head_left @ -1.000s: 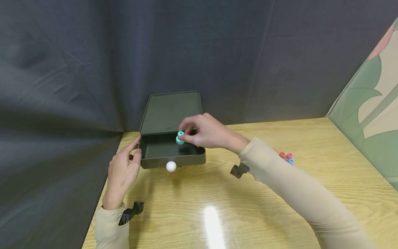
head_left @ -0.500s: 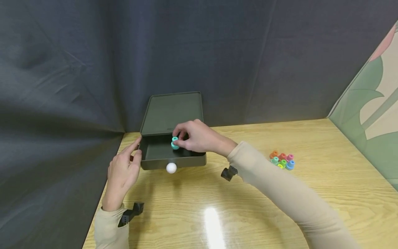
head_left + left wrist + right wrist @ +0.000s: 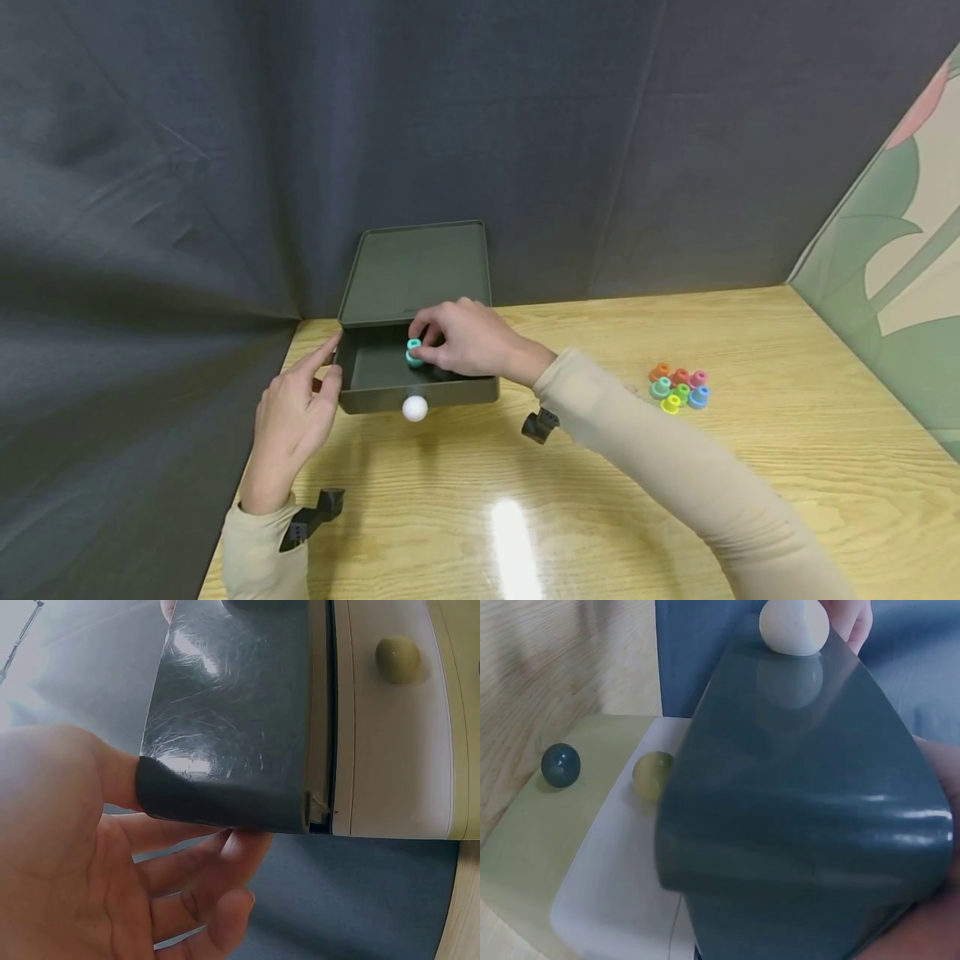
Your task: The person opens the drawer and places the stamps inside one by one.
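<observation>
Pinches a turquoise peg [image 3: 414, 353] between thumb and fingers of the right hand [image 3: 468, 342], within the open dark drawer [image 3: 457, 393] and near the middle of its width. Reaches in over the drawer's right side, forearm in a pale sleeve [image 3: 652, 458]. Cannot tell, from any view, of contact between peg and drawer floor. Rests the left hand [image 3: 296, 412] against the drawer's left side, thumb and forefinger spread apart and touching, the other fingers loosely bent in the left wrist view. Wears a small black camera [image 3: 540, 426] at each wrist.

Shows a round white knob [image 3: 415, 408] on the drawer's face and, just behind the drawer, a flat dark panel [image 3: 420, 271] with a raised rim. Reveals, in the right wrist view, a white front [image 3: 622, 862] with a yellowish knob [image 3: 651, 774] directly below the drawer, and farther below it a pale green front [image 3: 532, 847] with a dark knob [image 3: 561, 765]. Includes, well to the right of the drawer, seven more pegs [image 3: 680, 393] clustered on the wood-grained surface [image 3: 600, 517]: orange, red, pink, mint, green, blue and yellow. Takes in dark cloth [image 3: 525, 150] behind and left of the drawer and a leaf-patterned panel [image 3: 907, 250] far to its right.
</observation>
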Available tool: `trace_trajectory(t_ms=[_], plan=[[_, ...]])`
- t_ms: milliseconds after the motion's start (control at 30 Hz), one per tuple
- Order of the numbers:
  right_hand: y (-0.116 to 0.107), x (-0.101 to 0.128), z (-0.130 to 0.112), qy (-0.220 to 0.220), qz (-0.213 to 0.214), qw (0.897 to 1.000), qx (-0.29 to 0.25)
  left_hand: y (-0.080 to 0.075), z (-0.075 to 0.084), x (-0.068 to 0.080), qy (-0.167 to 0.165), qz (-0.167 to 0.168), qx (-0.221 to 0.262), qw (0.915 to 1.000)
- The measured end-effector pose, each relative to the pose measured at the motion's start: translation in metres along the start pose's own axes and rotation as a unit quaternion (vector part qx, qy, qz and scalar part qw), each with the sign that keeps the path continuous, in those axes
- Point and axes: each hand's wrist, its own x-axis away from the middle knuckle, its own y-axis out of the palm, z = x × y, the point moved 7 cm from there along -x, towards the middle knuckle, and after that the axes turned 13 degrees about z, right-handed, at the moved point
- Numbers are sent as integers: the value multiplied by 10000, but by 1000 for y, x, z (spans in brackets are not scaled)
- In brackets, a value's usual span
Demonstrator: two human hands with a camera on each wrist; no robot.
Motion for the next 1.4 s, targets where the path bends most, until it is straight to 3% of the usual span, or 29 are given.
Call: trace_trajectory(t_ms=[433, 900, 1067, 1400], plan=[[5, -1, 1, 94, 111, 9989, 446, 1, -1, 0, 10, 69, -1, 10000], [5, 0, 1, 86, 162, 9986, 502, 2, -2, 0, 15, 49, 39, 10000], [6, 2, 2, 87, 270, 9993, 233, 3, -4, 1, 15, -27, -8, 10000], [-15, 13, 0, -84, 641, 9936, -931, 4, -6, 1, 2, -45, 8, 10000]])
